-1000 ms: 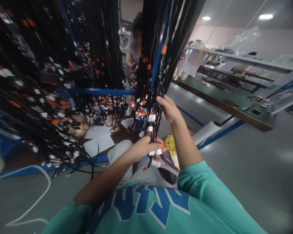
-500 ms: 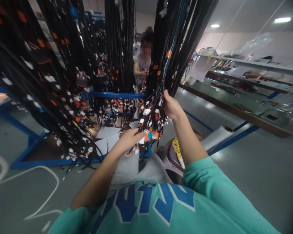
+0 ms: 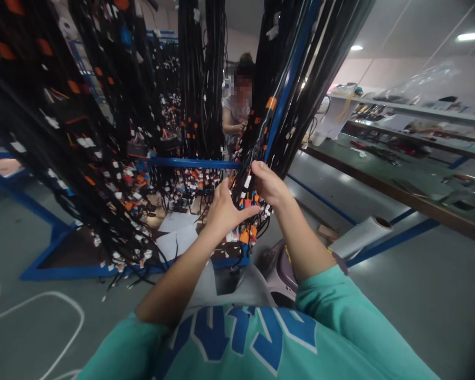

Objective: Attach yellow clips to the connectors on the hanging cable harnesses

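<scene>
Black wiring harnesses hang from above, their lower ends full of white, orange and red connectors. My right hand (image 3: 271, 184) is closed around the near wire harness (image 3: 257, 150), thumb at its front and the other fingers mostly hidden behind the wires. Just left of it and a little lower, my left hand (image 3: 225, 211) is open, its thumb stretched to the right across the front of the connectors and its fingers raised beside the wires. Orange connectors (image 3: 248, 234) dangle below my left thumb.
A blue rack bar (image 3: 193, 163) crosses behind the harnesses. Another person (image 3: 237, 108) works behind them. To the right stand a green-topped workbench (image 3: 380, 163) and a white film roll (image 3: 362, 236). A purple stool (image 3: 279, 264) is close to my legs. White paper (image 3: 178, 240) lies on the rack base.
My left hand has risen from the lower connectors, its thumb and fingers now spread. My right hand has come slightly lower and left on the harness. The view has shifted a little.
</scene>
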The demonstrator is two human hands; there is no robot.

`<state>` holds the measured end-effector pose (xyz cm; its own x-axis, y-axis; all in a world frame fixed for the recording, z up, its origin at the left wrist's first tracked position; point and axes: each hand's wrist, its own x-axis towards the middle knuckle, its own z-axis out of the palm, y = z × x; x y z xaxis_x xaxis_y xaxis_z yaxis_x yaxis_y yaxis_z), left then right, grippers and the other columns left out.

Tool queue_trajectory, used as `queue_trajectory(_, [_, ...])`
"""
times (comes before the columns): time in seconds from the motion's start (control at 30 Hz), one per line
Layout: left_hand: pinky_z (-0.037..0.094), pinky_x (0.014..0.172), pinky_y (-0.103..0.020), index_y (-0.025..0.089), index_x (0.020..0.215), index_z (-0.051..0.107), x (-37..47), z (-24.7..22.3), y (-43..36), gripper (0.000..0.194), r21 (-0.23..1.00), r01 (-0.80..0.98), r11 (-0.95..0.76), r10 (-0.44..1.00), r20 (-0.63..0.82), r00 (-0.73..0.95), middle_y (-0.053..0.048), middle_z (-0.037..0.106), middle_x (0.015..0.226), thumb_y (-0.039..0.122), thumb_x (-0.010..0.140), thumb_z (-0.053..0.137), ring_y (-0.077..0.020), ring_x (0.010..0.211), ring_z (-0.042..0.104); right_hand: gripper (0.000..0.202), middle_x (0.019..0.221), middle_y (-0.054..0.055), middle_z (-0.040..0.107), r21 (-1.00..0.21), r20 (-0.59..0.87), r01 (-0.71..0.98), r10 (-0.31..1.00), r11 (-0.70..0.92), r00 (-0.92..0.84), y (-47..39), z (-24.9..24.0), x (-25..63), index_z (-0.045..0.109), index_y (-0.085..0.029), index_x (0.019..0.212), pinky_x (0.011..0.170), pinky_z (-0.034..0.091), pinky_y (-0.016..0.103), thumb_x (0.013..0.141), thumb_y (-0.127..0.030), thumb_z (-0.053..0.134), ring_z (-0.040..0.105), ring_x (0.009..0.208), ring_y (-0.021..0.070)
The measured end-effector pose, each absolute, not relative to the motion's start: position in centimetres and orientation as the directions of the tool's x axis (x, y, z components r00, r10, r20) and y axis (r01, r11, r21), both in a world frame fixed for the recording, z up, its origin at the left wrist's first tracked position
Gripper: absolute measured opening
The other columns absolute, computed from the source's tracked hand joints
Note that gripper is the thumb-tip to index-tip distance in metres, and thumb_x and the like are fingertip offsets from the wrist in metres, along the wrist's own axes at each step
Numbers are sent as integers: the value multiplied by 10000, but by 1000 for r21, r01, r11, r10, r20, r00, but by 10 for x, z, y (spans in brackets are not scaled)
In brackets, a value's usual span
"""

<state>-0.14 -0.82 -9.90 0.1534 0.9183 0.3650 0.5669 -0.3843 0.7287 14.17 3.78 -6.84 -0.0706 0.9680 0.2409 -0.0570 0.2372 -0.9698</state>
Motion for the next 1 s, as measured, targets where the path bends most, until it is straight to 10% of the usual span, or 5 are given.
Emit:
queue_trajectory(0.5, [438,735,-278,131,999,577,-35,-108,70,404,897,384,-217,949,102,297,-14,607,822,180,598,551,-181,766,557,411,818,9,552,-917,354,178,934,357,-48,93,-94,143,488,-243,932,619,481,309,785,-627,507,552,703,150])
queue_trajectory(0.6, [432,711,-263,133,1018,576,-55,-93,69,425,869,457,-187,949,40,313,-9,601,820,163,601,496,-174,758,545,316,1015,77,593,-563,744,618,662,548,91,98,-82,156,503,-244,1078,776,498,392,838,-447,532,590,928,212])
queue_trajectory(0.7, [438,681,-253,142,995,581,-76,-73,62,413,839,520,-160,939,-34,343,-2,603,800,160,593,486,-174,737,553,343,1218,86,568,61,894,854,353,516,-277,100,-49,156,515,-284,1189,1009,354,459,849,-267,558,493,1195,243])
queue_trajectory(0.83, [472,744,-262,187,1027,591,-105,-37,41,428,823,531,-203,915,-35,403,3,657,876,164,610,495,-194,819,602,334,1226,41,612,505,548,630,345,589,-762,100,19,135,527,-301,1234,1059,258,443,906,-252,489,498,1193,218])
queue_trajectory(1.0, [483,867,-389,202,1075,605,-135,8,6,407,617,766,-179,982,70,173,-67,669,1044,204,676,524,-276,974,620,391,804,59,685,550,182,259,189,794,-965,109,91,106,646,-206,1050,658,368,332,892,-509,455,573,706,186])
